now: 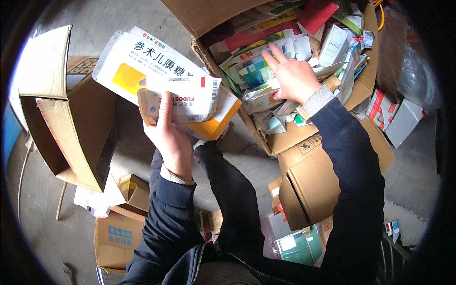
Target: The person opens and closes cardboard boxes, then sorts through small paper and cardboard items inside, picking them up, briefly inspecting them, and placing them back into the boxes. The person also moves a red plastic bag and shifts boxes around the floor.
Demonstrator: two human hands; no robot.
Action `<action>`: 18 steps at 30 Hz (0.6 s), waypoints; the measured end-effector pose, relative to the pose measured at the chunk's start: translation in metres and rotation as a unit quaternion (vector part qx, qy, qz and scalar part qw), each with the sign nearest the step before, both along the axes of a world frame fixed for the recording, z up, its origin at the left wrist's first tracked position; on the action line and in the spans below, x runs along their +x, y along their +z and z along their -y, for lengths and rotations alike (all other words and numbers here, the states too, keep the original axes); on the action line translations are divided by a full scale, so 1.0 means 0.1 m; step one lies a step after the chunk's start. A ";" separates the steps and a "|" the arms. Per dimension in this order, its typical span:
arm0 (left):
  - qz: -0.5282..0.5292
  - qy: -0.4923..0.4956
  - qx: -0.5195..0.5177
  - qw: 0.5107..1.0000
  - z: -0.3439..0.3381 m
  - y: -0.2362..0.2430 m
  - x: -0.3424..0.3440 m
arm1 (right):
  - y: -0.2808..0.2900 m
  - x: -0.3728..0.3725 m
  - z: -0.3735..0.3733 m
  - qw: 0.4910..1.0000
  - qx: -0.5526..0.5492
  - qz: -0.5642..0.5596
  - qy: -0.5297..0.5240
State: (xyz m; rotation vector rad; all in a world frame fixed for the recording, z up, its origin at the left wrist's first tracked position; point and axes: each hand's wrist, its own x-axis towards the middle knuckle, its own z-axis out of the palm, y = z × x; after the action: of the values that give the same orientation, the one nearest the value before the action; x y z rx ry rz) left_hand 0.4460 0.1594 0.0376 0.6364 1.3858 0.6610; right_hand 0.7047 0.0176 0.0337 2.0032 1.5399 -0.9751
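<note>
My left hand [170,142] is closed on a stack of flattened paper cartons, its thumb pressed on the top one. That top carton [190,102] is white with a barcode and red print. Beneath it lies a larger white and yellow carton [142,57] with black lettering, reaching out to the upper left. My right hand [295,78] is over the large cardboard box [256,128], its fingers spread across the jumble of flattened cartons inside. A green-blue carton [256,72] lies by its fingertips. Whether the right fingers touch any carton, I cannot tell.
An open cardboard box [90,128] stands at the left. Another brown box [313,183] lies below the full one. Clear plastic wrap [418,78] and a grey carton [403,122] are at the right. A green folder-like item [301,247] sits near my legs.
</note>
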 end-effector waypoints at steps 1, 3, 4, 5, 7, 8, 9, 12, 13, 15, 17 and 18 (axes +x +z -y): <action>0.000 -0.001 0.000 1.000 0.00 0.00 -0.01 | 0.00 0.00 0.01 1.000 -0.021 -0.003 -0.009; 0.004 0.001 0.002 1.000 -0.01 0.00 -0.01 | 0.01 0.01 0.03 0.998 -0.056 -0.009 -0.027; 0.009 0.005 0.002 1.000 -0.01 0.00 0.00 | 0.02 -0.01 0.06 0.998 -0.059 -0.018 -0.034; 0.021 0.006 0.010 1.000 -0.01 0.00 0.00 | 0.05 -0.02 0.09 0.996 -0.087 -0.021 -0.017; 0.008 0.010 0.008 1.000 -0.01 0.00 0.01 | 0.10 -0.07 0.17 0.992 -0.124 -0.019 0.010; 0.008 0.011 0.012 1.000 -0.01 0.01 0.02 | 0.14 -0.11 0.20 0.991 -0.136 -0.016 0.007; 0.009 0.010 0.012 1.000 -0.01 0.01 0.02 | 0.16 -0.14 0.23 0.989 -0.145 -0.009 0.008; 0.004 0.008 0.007 1.000 -0.01 0.01 0.02 | 0.17 -0.15 0.19 0.997 0.002 0.024 0.068; -0.001 0.007 0.004 1.000 -0.01 0.02 0.01 | 0.15 -0.14 0.15 0.995 0.042 0.029 0.085; 0.002 0.007 0.006 1.000 -0.02 0.02 0.00 | 0.00 -0.02 -0.01 0.991 0.064 0.034 0.115; 0.032 0.002 0.019 0.999 -0.02 0.01 -0.01 | -0.17 0.07 -0.13 0.995 0.033 0.056 0.077; 0.020 0.003 0.011 1.000 -0.03 0.01 -0.01 | -0.21 0.07 -0.13 0.993 0.071 0.057 0.070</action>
State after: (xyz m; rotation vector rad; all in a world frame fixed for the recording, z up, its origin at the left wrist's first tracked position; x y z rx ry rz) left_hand 0.4451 0.1620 0.0385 0.6329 1.3455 0.6921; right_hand 0.7122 0.0306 0.0123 1.9770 1.7010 -0.7012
